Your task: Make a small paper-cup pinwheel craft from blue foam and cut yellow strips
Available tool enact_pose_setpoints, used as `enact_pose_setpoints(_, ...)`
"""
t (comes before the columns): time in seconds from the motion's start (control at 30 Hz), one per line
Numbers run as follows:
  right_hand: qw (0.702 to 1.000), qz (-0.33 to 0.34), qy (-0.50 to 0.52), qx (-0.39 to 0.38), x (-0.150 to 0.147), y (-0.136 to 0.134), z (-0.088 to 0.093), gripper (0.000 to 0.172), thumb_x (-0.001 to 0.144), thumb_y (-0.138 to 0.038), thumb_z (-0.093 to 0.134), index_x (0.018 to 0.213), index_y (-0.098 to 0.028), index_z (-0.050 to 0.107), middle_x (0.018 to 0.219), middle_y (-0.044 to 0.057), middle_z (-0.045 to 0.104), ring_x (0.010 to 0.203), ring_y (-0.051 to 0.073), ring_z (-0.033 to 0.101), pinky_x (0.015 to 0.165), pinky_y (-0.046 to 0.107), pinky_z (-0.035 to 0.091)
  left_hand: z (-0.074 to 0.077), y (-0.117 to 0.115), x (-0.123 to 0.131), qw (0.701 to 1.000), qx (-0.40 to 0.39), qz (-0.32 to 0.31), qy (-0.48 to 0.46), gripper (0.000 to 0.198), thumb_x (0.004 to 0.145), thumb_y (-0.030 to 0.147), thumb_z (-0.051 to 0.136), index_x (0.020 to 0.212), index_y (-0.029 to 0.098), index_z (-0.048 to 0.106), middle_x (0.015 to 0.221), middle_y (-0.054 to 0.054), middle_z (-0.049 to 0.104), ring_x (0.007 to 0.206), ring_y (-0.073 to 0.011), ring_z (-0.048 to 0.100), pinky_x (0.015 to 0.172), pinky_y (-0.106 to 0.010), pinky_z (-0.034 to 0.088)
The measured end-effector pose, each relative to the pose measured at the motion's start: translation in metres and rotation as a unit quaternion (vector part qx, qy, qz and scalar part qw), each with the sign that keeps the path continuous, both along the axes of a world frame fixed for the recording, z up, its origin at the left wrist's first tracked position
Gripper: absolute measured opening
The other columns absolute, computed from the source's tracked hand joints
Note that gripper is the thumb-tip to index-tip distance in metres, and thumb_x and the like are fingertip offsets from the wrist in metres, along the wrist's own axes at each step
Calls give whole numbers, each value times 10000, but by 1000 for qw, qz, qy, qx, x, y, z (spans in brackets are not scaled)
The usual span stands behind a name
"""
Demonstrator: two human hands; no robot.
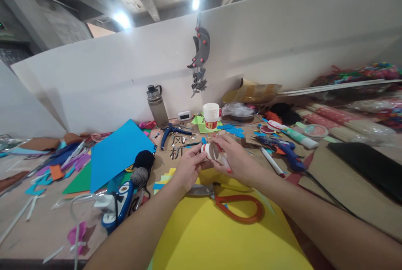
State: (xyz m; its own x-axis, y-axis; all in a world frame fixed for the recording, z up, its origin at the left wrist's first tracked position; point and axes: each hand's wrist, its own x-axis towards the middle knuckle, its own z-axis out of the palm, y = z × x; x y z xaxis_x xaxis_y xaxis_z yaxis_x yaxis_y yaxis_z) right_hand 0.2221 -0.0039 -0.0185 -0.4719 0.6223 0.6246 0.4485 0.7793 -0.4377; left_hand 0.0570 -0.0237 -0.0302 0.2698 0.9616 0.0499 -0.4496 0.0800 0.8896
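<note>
The left hand (188, 168) and the right hand (238, 159) each close their grip on a small white paper cup with a red band (210, 151), pinching it from both sides. The cup is held sideways just above the middle of the surface (342, 182). Below the hands, scissors with orange handles (240, 210) lie on a yellow paper sheet (216, 240). A stack of white paper cups (211, 115) stands near the far edge.

A small white paper cup with red band (211, 151) is lying sideways, mouth facing the viewer, being pinched between left hand (187, 168) and right hand (238, 159).
</note>
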Motion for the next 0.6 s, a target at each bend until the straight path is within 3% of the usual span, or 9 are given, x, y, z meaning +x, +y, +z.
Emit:
enact_pose_setpoints(0.17, 1000, 14, -8, -2, 1, 1, 0, 588, 604, -34, 583, 1174, -158, 506, 1113, 129, 533, 1024, 251, 526, 892, 413, 454, -3, 2, 1, 1000, 2, -1, -14, 350, 720, 241, 698, 1052, 142, 648, 1023, -94, 659, 832, -165, 614, 747, -308, 513)
enact_pose_setpoints(0.43, 999, 7, -11, 35, -1, -1, -7, 604, 691, -52, 561, 1272, -174, 452, 1183, 145, 489, 1103, 261, 499, 953, 451, 427, -2, -1, 4, 998, -17, 45, -44, 307, 684, 200, 711, 983, 150, 658, 969, -51, 662, 818, -139, 612, 740, -267, 488)
enact_pose_setpoints(0.6, 998, 4, -16, 56, -1, -1, -10, 629, 679, -32, 528, 1284, -183, 444, 1178, 144, 493, 1098, 267, 501, 917, 444, 454, -1, -3, 5, 997, -14, 55, -51, 260, 694, 180, 686, 951, 150, 659, 909, -32, 644, 769, -114, 585, 706, -238, 480)
